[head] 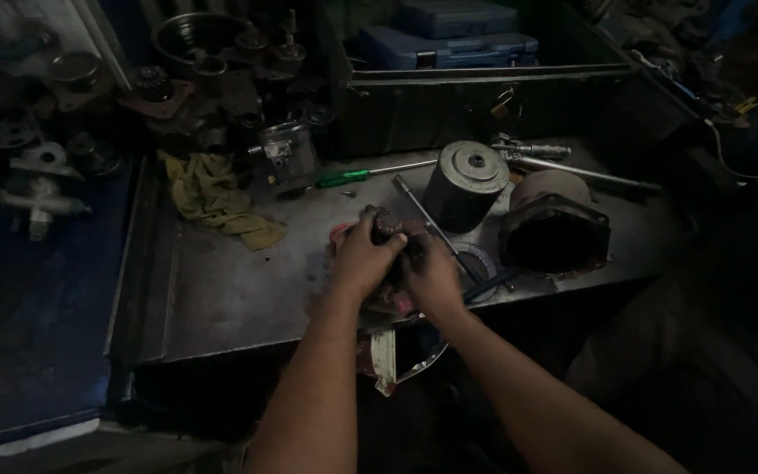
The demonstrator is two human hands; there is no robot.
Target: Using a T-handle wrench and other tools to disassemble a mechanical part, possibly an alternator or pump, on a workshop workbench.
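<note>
My left hand point(363, 254) and right hand point(432, 274) are both curled tight around 1 dark metal part point(388, 226) at the front edge of the steel workbench point(221, 290). Just behind my right hand a thin steel rod point(423, 219) lies slanted, and beyond it stands a grey metal cylinder point(465, 184). A dark open housing point(554, 235) sits to the right. A yellow rag point(214, 200) and a green-handled screwdriver point(348, 178) lie to the left. 2 blue plastic cases point(449, 35) rest in the dark bin at the back.

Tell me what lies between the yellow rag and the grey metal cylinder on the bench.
In the head view, a green-handled screwdriver lies between the yellow rag and the grey metal cylinder, with bare bench around it.
</note>
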